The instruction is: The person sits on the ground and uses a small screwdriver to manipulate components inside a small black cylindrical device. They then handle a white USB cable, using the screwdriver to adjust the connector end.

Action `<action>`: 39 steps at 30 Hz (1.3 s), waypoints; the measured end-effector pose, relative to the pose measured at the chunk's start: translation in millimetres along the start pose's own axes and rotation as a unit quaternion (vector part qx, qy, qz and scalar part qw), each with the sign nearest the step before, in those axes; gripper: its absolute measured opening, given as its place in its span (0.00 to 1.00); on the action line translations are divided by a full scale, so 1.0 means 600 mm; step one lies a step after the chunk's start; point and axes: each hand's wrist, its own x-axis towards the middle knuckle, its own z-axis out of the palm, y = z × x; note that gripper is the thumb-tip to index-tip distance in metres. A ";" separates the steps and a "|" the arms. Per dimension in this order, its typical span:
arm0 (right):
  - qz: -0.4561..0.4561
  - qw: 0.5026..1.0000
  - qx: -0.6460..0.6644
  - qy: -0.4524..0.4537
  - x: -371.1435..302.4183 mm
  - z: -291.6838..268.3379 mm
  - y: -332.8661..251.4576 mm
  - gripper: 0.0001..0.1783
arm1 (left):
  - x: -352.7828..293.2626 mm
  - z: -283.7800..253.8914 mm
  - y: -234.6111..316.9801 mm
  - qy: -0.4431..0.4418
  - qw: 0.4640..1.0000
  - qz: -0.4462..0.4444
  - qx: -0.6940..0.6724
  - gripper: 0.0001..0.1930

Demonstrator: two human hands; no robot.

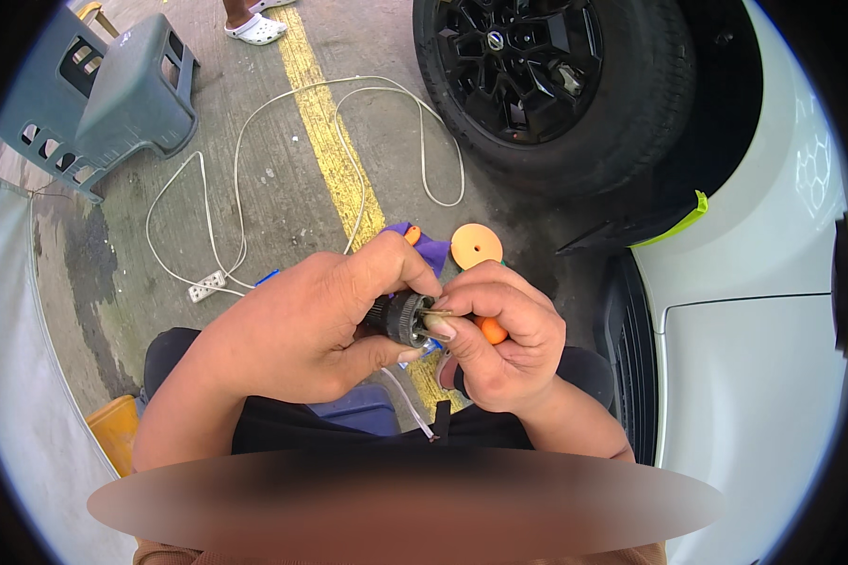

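In front of my lap, my left hand [292, 315] is closed round a black ribbed round part [401, 318], with thumb and fingers on either side of it. Thin metal pieces [435, 313] stick out of its right end. The fingertips of my right hand [509, 334] pinch at these metal pieces; whether they are fixed to the black part I cannot tell. An orange rounded thing [491, 330] shows beside the right fingers, partly hidden by them. Just beyond my hands lie a peach foam disc with a centre hole [478, 245] and a purple cloth [432, 252].
A white car body [754, 377] and its black wheel [518, 66] stand at the right. A white cord [239, 179] loops over the ground to a white socket strip [206, 286]. Grey-green plastic stools [127, 89] stand far left; another person's white clog [256, 29] is beyond.
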 end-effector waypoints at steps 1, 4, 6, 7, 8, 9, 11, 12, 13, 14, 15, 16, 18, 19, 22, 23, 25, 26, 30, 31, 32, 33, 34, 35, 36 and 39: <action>-0.008 1.000 -0.008 0.008 -0.001 0.002 0.000 0.07 | 0.000 0.000 0.001 0.000 1.000 -0.003 -0.001 0.23; -0.014 0.999 -0.014 0.027 -0.005 0.008 -0.001 0.07 | -0.002 -0.002 0.003 -0.007 1.000 -0.013 0.018 0.24; -0.011 0.999 -0.013 0.033 -0.007 0.011 -0.001 0.07 | -0.002 -0.002 0.003 -0.007 0.999 -0.014 0.032 0.25; -0.012 0.999 -0.024 0.036 -0.007 0.012 0.000 0.07 | -0.002 -0.001 0.002 -0.003 0.999 -0.012 0.035 0.24; -0.014 0.999 -0.028 0.040 -0.008 0.012 0.000 0.07 | -0.002 0.000 0.002 0.001 0.999 -0.008 0.047 0.24; -0.015 0.998 -0.032 0.043 -0.008 0.013 0.001 0.07 | -0.001 0.002 0.000 0.009 0.999 0.008 0.037 0.24; -0.021 0.998 -0.042 0.045 -0.008 0.013 0.002 0.06 | 0.000 0.005 -0.003 0.026 0.998 0.042 0.035 0.24; -0.024 0.998 -0.046 0.047 -0.008 0.012 0.003 0.06 | 0.000 0.006 -0.004 0.028 0.998 0.044 0.043 0.24; -0.022 0.998 -0.046 0.048 -0.009 0.012 0.003 0.07 | 0.000 0.006 -0.005 0.029 0.997 0.046 0.050 0.25; -0.021 0.997 -0.046 0.049 -0.009 0.011 0.003 0.07 | 0.000 0.006 -0.006 0.033 0.996 0.052 0.066 0.25; -0.022 0.998 -0.044 0.046 -0.008 0.010 0.004 0.07 | -0.002 0.005 -0.005 0.027 0.998 0.031 0.053 0.25; -0.034 0.997 -0.056 0.051 -0.007 0.010 0.004 0.08 | -0.004 0.005 -0.004 0.024 0.998 0.015 0.048 0.25; -0.057 0.994 -0.069 0.054 -0.005 0.008 0.007 0.10 | -0.005 0.003 -0.004 0.020 1.000 0.004 0.018 0.25; -0.069 0.993 -0.075 0.055 -0.004 0.007 0.007 0.10 | -0.002 0.004 -0.006 0.019 1.000 0.010 -0.008 0.25; -0.090 0.991 -0.075 0.064 -0.004 0.004 0.006 0.12 | 0.000 0.006 -0.009 0.014 0.996 -0.004 -0.083 0.24; -0.092 0.991 -0.074 0.064 -0.004 0.003 0.006 0.12 | 0.000 0.007 -0.010 0.010 0.994 -0.016 -0.110 0.24; -0.093 0.991 -0.072 0.061 -0.005 0.002 0.004 0.12 | 0.000 0.006 -0.011 0.007 0.992 -0.017 -0.123 0.24; -0.091 0.992 -0.070 0.060 -0.005 0.001 0.003 0.13 | -0.001 0.006 -0.012 0.004 0.991 -0.019 -0.131 0.24; -0.085 0.993 -0.059 0.054 -0.002 0.001 -0.002 0.13 | -0.003 0.005 -0.013 -0.015 0.982 -0.042 -0.183 0.24; -0.071 0.995 -0.042 0.056 -0.001 0.000 -0.004 0.12 | -0.001 0.006 -0.014 -0.016 0.974 -0.043 -0.221 0.23; -0.054 0.996 -0.016 0.062 0.000 -0.001 -0.005 0.12 | 0.000 0.008 -0.015 -0.019 0.964 -0.055 -0.258 0.23; -0.042 0.997 0.018 0.064 0.000 -0.004 -0.005 0.11 | -0.001 0.009 -0.016 -0.012 0.959 -0.052 -0.278 0.23; -0.031 0.997 0.004 0.075 0.001 -0.008 -0.002 0.11 | 0.000 0.011 -0.018 -0.008 0.952 -0.059 -0.300 0.24; -0.023 0.996 -0.003 0.084 0.005 -0.016 0.007 0.11 | -0.001 0.014 -0.020 -0.006 0.944 -0.067 -0.323 0.24; -0.020 0.994 -0.005 0.103 0.008 -0.025 0.019 0.11 | -0.002 0.015 -0.020 0.010 0.947 -0.070 -0.314 0.24; 0.182 0.966 0.001 0.184 0.018 -0.059 0.097 0.11 | 0.000 0.017 -0.028 0.019 0.970 -0.042 -0.239 0.25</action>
